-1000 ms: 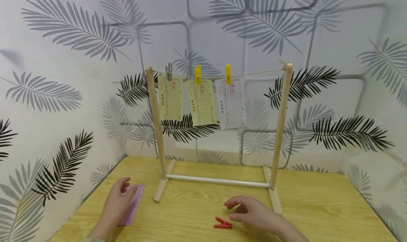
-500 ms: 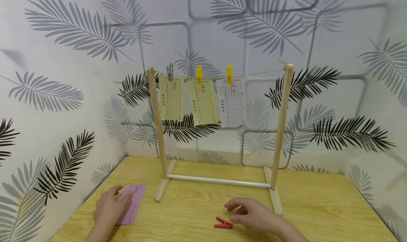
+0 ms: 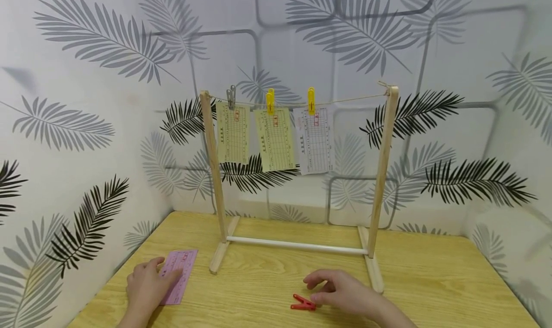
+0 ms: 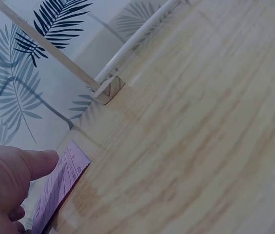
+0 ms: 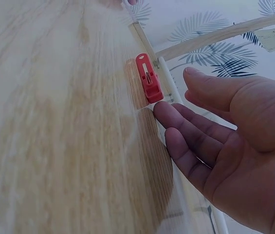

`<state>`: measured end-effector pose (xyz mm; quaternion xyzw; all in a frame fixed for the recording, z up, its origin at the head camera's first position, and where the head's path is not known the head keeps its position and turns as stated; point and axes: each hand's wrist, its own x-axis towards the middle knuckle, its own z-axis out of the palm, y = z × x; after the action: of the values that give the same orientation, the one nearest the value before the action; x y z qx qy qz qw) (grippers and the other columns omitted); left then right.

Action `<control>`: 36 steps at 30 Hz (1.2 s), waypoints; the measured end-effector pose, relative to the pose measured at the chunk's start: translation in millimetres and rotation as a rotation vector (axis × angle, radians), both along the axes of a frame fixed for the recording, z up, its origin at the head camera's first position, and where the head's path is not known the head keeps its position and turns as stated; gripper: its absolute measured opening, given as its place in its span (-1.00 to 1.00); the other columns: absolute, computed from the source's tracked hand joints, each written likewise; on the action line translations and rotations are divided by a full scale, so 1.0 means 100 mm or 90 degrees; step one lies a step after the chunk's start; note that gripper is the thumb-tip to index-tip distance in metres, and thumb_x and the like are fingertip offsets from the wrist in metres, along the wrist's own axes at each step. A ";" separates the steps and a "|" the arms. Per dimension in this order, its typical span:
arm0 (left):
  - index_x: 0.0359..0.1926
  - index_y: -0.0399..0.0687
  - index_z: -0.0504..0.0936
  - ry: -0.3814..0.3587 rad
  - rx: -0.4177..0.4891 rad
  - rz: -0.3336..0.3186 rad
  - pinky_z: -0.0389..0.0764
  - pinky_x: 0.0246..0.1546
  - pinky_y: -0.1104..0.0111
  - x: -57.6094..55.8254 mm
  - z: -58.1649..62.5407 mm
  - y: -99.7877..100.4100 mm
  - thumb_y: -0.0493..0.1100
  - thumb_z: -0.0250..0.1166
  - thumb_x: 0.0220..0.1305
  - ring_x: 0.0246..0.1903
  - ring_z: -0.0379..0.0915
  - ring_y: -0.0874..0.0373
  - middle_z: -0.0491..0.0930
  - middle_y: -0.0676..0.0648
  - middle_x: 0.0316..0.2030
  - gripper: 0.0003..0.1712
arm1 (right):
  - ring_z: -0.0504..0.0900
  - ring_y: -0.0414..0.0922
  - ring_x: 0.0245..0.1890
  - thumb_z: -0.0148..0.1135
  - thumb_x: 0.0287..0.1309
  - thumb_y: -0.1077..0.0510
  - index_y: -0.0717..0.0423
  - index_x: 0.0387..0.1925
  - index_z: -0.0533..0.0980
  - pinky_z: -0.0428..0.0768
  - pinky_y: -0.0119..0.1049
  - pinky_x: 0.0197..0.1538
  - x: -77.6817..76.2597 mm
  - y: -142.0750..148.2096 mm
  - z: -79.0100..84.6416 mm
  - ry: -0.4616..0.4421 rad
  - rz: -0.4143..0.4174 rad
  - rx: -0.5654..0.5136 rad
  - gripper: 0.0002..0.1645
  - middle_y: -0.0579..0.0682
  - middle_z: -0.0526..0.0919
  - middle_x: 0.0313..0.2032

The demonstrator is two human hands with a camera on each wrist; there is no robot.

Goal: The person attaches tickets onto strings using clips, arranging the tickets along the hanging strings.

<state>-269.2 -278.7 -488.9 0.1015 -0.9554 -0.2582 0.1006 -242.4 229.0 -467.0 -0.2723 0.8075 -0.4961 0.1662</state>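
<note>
A pink printed slip lies on the table at the left. My left hand is at its left side, the thumb reaching across the slip and the other fingers loosely bent by its edge. In the left wrist view the thumb overlaps the pink slip, while the lower fingers are partly hidden. On the right, my right hand hovers beside a red clothespin, fingers relaxed with nothing in them. The right wrist view has the clothespin just beyond the fingertips.
A wooden stand with a white crossbar rises at the back. Along its string hang two yellow slips and a white slip, held by one grey clothespin and two yellow clothespins.
My left hand has shifted left and lower, from over the pink slip to its left side, so more of the slip shows. My right hand has hardly moved.
</note>
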 end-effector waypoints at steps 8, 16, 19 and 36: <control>0.37 -0.47 0.52 -0.008 -0.023 0.029 0.19 0.30 -0.48 0.02 -0.06 0.03 0.28 0.49 0.37 0.35 0.09 -0.69 0.27 -0.68 0.35 -0.04 | 0.77 -0.14 -0.11 0.42 0.50 0.22 0.20 0.28 0.66 0.68 -0.33 -0.04 0.01 -0.03 -0.03 0.009 0.007 -0.006 -0.61 0.12 0.75 0.13; 0.36 -0.36 0.60 -0.013 -0.029 0.031 0.18 0.28 -0.52 0.02 -0.04 0.06 0.27 0.48 0.40 0.35 0.11 -0.70 0.33 -0.60 0.36 -0.14 | 0.77 -0.08 -0.10 0.40 0.52 0.24 0.21 0.29 0.65 0.68 -0.32 -0.05 0.01 -0.03 -0.04 -0.014 -0.003 -0.008 -0.60 0.12 0.74 0.15; 0.34 -0.32 0.64 -0.005 -0.028 0.026 0.17 0.27 -0.52 0.02 -0.03 0.07 0.25 0.48 0.41 0.35 0.13 -0.70 0.38 -0.55 0.37 -0.20 | 0.77 -0.10 -0.11 0.41 0.51 0.24 0.21 0.29 0.65 0.67 -0.33 -0.05 0.01 -0.03 -0.03 -0.012 -0.004 -0.006 -0.61 0.12 0.74 0.14; 0.39 -0.14 0.59 0.047 -0.029 -0.019 0.41 -0.08 -0.36 -0.05 -0.08 -0.01 0.08 0.53 0.39 0.01 0.63 -0.50 0.73 -0.37 0.14 -0.31 | 0.75 -0.06 0.01 0.38 0.54 0.20 0.20 0.29 0.65 0.70 -0.33 -0.03 0.01 -0.02 0.01 -0.014 -0.004 -0.011 -0.61 0.11 0.73 0.16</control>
<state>-274.3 -280.1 -496.7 0.0756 -0.9580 -0.2417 0.1346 -241.5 226.8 -465.9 -0.2658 0.8019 -0.5069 0.1713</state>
